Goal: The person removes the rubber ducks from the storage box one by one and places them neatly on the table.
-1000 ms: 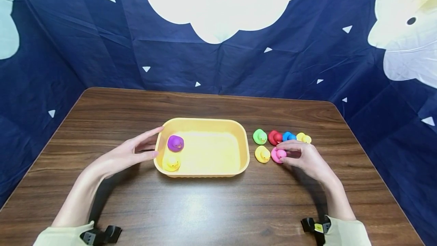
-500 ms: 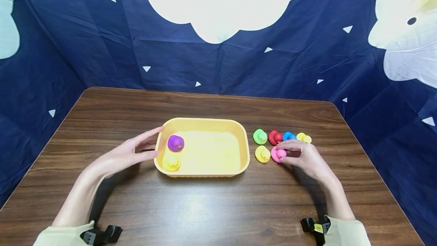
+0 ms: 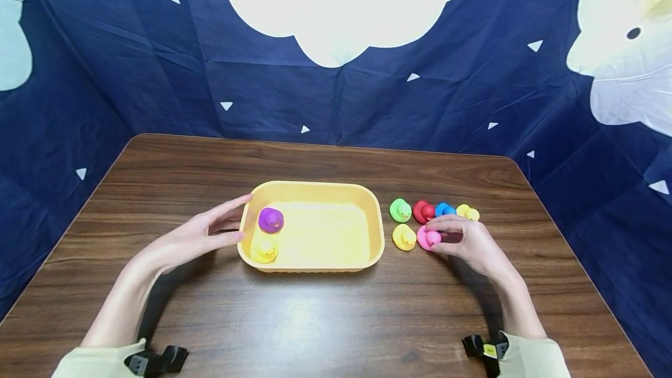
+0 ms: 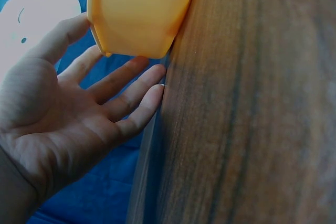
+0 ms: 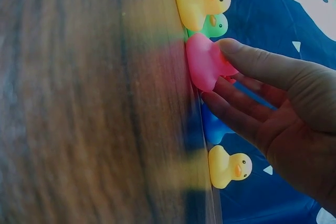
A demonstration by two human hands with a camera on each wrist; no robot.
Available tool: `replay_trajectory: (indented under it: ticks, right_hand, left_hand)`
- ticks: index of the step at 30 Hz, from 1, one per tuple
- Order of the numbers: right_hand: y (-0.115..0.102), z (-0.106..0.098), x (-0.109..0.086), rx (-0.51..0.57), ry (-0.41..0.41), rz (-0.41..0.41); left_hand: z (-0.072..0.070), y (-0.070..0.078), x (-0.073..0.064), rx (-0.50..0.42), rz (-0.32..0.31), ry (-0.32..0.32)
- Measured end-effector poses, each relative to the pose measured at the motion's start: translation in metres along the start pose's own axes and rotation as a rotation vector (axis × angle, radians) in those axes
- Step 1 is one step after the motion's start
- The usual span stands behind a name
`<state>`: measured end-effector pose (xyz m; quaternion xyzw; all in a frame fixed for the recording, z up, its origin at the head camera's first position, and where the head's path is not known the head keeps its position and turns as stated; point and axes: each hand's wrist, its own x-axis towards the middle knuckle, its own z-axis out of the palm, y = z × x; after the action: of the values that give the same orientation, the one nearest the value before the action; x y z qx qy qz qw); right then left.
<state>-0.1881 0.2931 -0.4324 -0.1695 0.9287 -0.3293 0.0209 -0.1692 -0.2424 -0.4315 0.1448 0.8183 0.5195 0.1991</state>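
Observation:
A pink rubber duck (image 3: 428,238) stands on the table between the thumb and fingers of my right hand (image 3: 469,244). In the right wrist view the thumb presses the head of the pink duck (image 5: 202,62) and the other fingers reach behind it. My left hand (image 3: 191,241) lies at the left end of a yellow plastic tub (image 3: 336,270), fingers spread and fingertips against its wall. Inside the tub, a purple duck (image 3: 270,220) sits behind a yellow duck (image 3: 264,249). The left wrist view shows the thumb at the rim of the tub (image 4: 139,14).
Right of the tub, green (image 3: 400,210), red (image 3: 423,212), blue (image 3: 444,209) and yellow ducks (image 3: 467,212) form a back row. Another yellow duck (image 3: 403,237) stands left of the pink one. A blue cloth with white clouds hangs behind the wooden table (image 3: 294,319).

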Motion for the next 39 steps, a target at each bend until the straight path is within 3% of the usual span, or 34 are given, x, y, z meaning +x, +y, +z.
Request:
replay_trajectory:
  ticks: [10, 31, 39]
  right_hand:
    - [0.0, -0.003, -0.001, 0.053, -0.007, 0.025]
    - [-0.008, -0.015, -0.008, 0.016, 0.135, 0.006]
    - [-0.017, -0.016, -0.005, 0.078, 0.173, -0.034]
  left_hand:
    - [0.0, -0.001, 0.0, -0.015, 0.003, -0.002]
    - [0.001, 0.0, -0.001, 0.012, 0.016, 0.009]
    - [0.001, -0.001, 0.0, 0.006, 0.015, 0.006]
